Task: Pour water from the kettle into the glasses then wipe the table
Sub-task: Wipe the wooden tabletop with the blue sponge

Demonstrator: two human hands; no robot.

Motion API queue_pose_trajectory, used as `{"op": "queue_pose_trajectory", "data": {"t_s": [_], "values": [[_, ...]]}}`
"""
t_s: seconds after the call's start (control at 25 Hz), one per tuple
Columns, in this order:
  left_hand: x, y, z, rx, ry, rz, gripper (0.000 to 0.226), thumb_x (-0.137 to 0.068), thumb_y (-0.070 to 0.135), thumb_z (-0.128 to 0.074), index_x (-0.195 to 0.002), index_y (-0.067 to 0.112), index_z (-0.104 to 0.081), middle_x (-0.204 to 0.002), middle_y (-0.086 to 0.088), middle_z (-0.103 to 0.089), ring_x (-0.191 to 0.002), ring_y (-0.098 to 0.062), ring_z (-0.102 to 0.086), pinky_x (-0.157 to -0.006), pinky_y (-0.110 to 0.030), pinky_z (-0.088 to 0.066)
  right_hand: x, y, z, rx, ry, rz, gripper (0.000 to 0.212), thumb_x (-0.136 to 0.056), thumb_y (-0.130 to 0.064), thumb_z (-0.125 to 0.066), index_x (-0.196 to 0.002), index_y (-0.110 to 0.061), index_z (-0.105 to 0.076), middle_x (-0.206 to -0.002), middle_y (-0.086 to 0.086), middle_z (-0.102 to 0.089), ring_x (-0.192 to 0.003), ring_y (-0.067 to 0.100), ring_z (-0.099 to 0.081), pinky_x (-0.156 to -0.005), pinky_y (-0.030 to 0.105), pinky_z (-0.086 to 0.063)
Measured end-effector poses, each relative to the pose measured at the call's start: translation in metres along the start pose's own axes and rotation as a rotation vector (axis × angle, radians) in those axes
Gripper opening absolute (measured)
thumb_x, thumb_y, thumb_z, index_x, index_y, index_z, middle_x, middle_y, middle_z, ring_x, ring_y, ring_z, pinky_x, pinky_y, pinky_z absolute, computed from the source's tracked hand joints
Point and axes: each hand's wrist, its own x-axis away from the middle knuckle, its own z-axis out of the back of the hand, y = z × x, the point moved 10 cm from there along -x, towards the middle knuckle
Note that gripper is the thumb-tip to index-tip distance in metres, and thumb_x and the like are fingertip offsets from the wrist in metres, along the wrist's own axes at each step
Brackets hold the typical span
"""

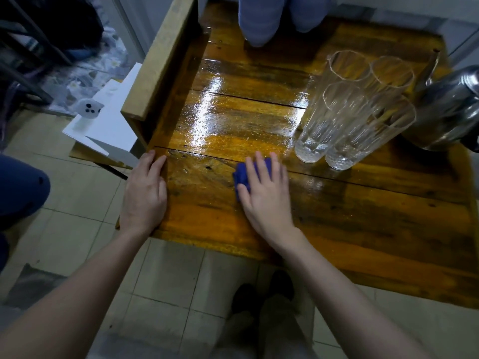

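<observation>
Hands flat, right hand [267, 193] on cloth [242, 174]

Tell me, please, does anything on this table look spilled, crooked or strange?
The table has a wet, shiny film across its middle planks, left of the four glasses, which stand upright. The right hand presses a blue cloth flat near that patch. The kettle stands upright. Nothing looks broken.

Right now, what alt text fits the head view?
The right hand presses a blue cloth flat on a wet wooden table while the left hand rests on its edge. Four tall glasses and a metal kettle stand at right.
</observation>
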Motion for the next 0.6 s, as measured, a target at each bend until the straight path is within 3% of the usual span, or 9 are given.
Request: {"op": "queue_pose_trajectory", "data": {"t_s": [0.16, 0.32, 0.52, 0.6], "values": [[0.001, 0.0, 0.001, 0.002, 0.033, -0.019, 0.048, -0.094, 0.024, -0.031, -0.141, 0.014, -0.041, -0.152, -0.009, -0.035, -0.139, -0.026, -0.032, -0.114, -0.044, -0.029, 0.008, -0.076, -0.024, 0.035, -0.072, 0.202, 0.061, -0.096, -0.045, -0.038, -0.15, -0.016, -0.031, -0.158, 0.01, -0.029, -0.149, 0.034, -0.007, -0.118, 0.057, -0.012], [-0.001, 0.001, -0.002, -0.028, 0.013, -0.02, 0.048, -0.095, 0.022, -0.032, -0.141, 0.012, -0.04, -0.151, -0.012, -0.035, -0.138, -0.031, -0.033, -0.113, -0.049, -0.03, 0.061, -0.06, -0.029, 0.089, -0.119, 0.336, 0.062, -0.098, -0.046, -0.036, -0.152, -0.018, -0.025, -0.161, 0.01, -0.022, -0.15, 0.032, -0.004, -0.12, 0.053, -0.012], [0.001, 0.017, -0.003, -0.236, 0.006, -0.111, 0.047, -0.095, 0.021, -0.035, -0.136, -0.002, -0.043, -0.143, -0.026, -0.039, -0.126, -0.042, -0.038, -0.105, -0.055, -0.033, 0.111, 0.074, 0.005, 0.116, -0.081, 0.042, 0.063, -0.099, -0.05, -0.026, -0.154, -0.021, -0.018, -0.163, 0.006, -0.012, -0.15, 0.029, -0.002, -0.12, 0.05, -0.013], [0.004, 0.035, -0.004, -0.188, 0.021, -0.105, 0.048, -0.098, 0.027, -0.033, -0.136, -0.001, -0.043, -0.145, -0.025, -0.038, -0.132, -0.039, -0.035, -0.11, -0.054, -0.028, 0.122, 0.142, 0.024, 0.096, -0.055, -0.151, 0.063, -0.1, -0.052, -0.02, -0.154, -0.021, -0.014, -0.163, 0.005, -0.007, -0.15, 0.028, 0.002, -0.121, 0.05, -0.012]]}}
